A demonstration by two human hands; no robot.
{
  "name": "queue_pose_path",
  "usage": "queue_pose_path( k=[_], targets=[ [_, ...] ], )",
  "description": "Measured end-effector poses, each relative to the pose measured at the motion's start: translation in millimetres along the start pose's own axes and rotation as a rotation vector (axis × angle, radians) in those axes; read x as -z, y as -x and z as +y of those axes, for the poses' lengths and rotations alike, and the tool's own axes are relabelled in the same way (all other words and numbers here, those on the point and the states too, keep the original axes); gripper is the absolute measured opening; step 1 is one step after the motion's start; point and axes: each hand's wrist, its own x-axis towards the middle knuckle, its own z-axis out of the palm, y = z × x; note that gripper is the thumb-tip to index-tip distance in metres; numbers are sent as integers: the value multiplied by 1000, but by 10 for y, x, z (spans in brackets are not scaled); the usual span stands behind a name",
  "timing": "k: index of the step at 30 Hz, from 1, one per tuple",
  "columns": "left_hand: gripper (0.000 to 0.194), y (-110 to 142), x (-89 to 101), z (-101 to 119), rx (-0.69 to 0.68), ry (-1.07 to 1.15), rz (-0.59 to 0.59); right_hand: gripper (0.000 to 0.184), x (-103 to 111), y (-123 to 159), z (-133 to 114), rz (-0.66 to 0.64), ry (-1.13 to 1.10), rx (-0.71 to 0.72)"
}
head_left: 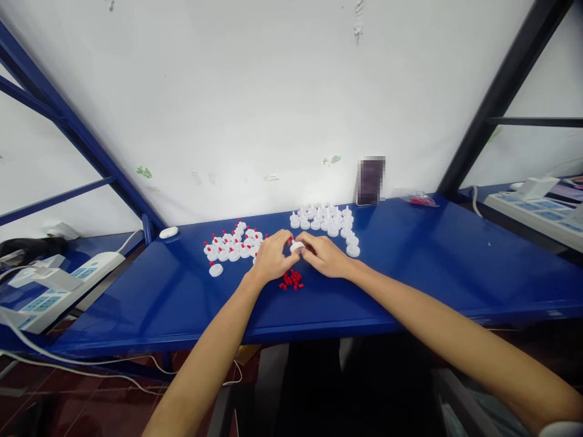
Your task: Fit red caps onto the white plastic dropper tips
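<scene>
Above the middle of the blue table (387, 291), both hands meet at one white nozzle cap (297, 246), its spout pointing up and left. My right hand (325, 256) pinches its round base between thumb and fingers. At the spout end, my left hand (272, 258) is closed on a small red tip cap (290, 240), partly hidden by the fingers. Just below the hands lies a little pile of red tip caps (291, 280). Left of them stand several white nozzle caps with red tips (234, 254). Behind the hands is a group of plain white nozzle caps (333, 229).
A phone-like dark slab (371, 181) leans on the wall. Near it lies a clear bag with red pieces (419, 199). A white oval object (169, 232) sits at the back left. Power strips (68, 291) and cables lie beyond the left frame post (86, 133).
</scene>
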Motion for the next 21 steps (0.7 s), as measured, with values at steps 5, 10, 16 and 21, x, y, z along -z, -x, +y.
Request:
queue_pose_path(
  k=[5,10,16,21],
  targets=[
    [14,-10,32,29,38,-123,-53,15,13,-1,31,85,-109,2],
    [27,-13,45,32,16,-128,-77,15,5,-13,42,106,-107,-19],
    [42,-12,77,66,-10,-40,-109,13,-10,-14,51,93,-44,-31],
    [39,-11,128,51,-37,2,-143,14,-9,-12,61,70,-2,-33]
  ],
)
